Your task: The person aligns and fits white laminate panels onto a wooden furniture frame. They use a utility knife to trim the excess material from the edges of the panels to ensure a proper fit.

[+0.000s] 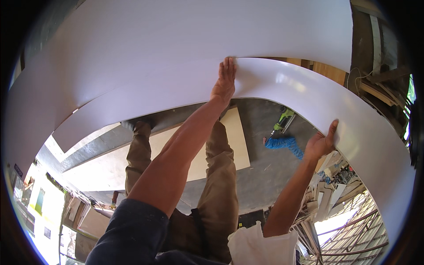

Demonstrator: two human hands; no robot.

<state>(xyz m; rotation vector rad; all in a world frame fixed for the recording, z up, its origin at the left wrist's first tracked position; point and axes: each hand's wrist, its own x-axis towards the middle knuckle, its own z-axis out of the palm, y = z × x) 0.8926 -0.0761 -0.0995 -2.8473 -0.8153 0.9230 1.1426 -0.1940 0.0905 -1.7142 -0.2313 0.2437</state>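
Observation:
A long, glossy white strip of sheet material (pixel 282 79) runs across in front of me, its right part curving toward me. Beyond it spreads a broad white sheet (pixel 176 35), and a gap opens between the two on the right. My left hand (pixel 224 81) lies on the strip near its far edge, palm down, fingers stretched out. With the thumb on top, my right hand (pixel 323 142) grips the near edge of the curved part; its other fingers are partly hidden. At the left, the strip's end (pixel 66 132) overlaps the white surface.
On the grey floor (pixel 260 119) lies a green nail gun (pixel 282 121) beside a blue coiled air hose (pixel 285 145). A pale board (pixel 190 152) lies beneath my legs. Wood offcuts (pixel 331 194) are heaped at the lower right, and timber (pixel 380 88) stands at the far right.

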